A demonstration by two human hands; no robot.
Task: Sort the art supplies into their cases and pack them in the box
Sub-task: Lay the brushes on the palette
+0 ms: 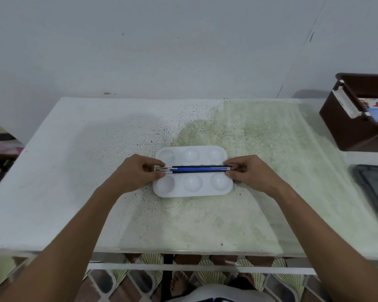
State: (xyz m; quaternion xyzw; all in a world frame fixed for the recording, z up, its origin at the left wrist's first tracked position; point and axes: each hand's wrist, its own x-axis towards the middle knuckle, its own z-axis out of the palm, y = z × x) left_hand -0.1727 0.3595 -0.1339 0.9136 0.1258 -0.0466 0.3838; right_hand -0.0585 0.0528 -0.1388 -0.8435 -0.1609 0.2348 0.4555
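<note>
Both hands are pinching a bundle of thin brushes (198, 168), left hand (138, 171) at the bristle ends, right hand (249, 172) at the handle tips, fingers narrow, holding it across the white palette (192, 188). Packing looks barely begun: the brown box (345, 125) is sitting well right of the fingers.

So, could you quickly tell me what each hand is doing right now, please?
Left hand: pinches the tip end of the brushes lying across the palette.
Right hand: pinches their handle end.
</note>
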